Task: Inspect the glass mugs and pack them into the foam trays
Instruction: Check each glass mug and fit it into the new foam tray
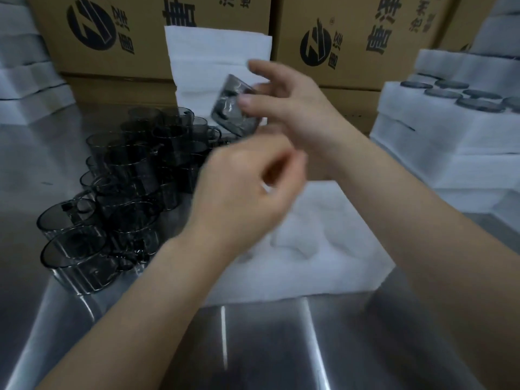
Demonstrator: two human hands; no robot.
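Note:
My right hand (284, 108) holds a smoky grey glass mug (233, 108) tilted in the air above the table's middle, thumb and fingers around it. Just below and in front of it, my left hand (244, 187) is blurred, its fingers curled with nothing visible in them. Several more grey glass mugs (123, 175) stand clustered on the steel table to the left. A white foam tray (323, 249) lies flat under my hands, its pockets partly hidden by my arms.
A stack of foam trays (450, 142) at the right has dark mugs in the top one. Foam sheets (213, 60) lean against cardboard boxes (365, 38) at the back. More foam (25, 88) is stacked at the far left. The steel table (281, 347) runs along the front.

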